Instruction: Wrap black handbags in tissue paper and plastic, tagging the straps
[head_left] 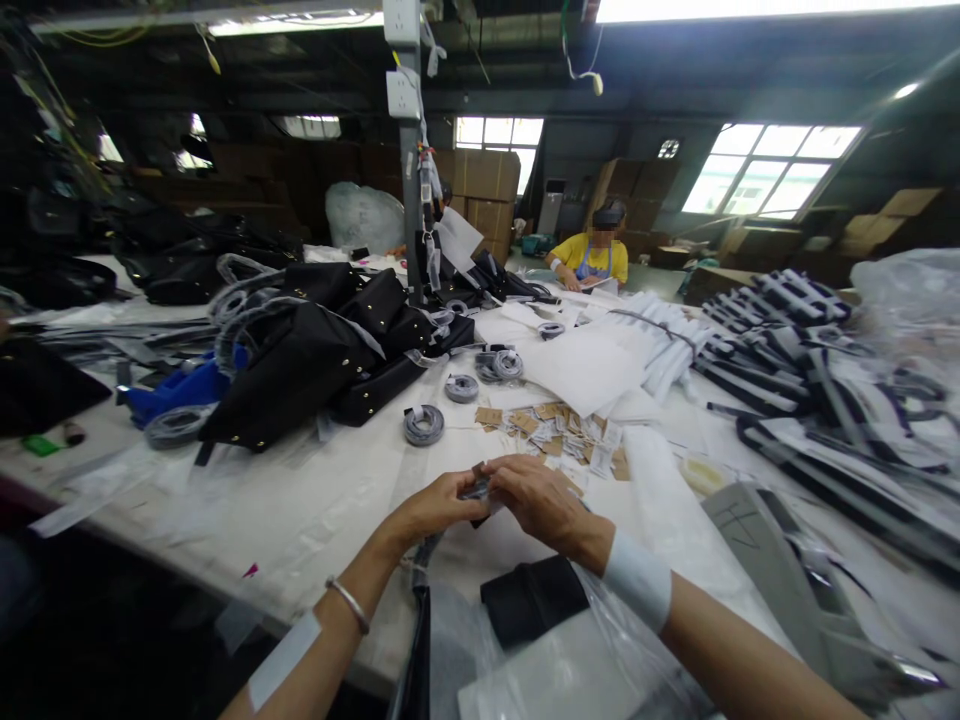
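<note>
My left hand (pixel 442 503) and my right hand (pixel 536 497) meet over the front of the table, fingers closed around one small dark piece with a clear, shiny wrap (pixel 477 490). The fingers cover most of it, so its kind does not show. Just below my left hand, a grey wrapped strap (pixel 426 560) runs down to a black edge near my body. Under my right wrist lies a folded black piece (pixel 534 598) on white sheeting and clear plastic. Brown and white tags (pixel 562 432) are scattered beyond my hands.
Black bags (pixel 296 370) with wrapped handles are piled on the left. Several coiled grey straps (pixel 424 425) lie nearby. White paper sheets (pixel 592 360) and bundled black-and-white strips (pixel 810 370) cover the right, beside a grey machine (pixel 795 570). A person in yellow (pixel 592 258) works across the table.
</note>
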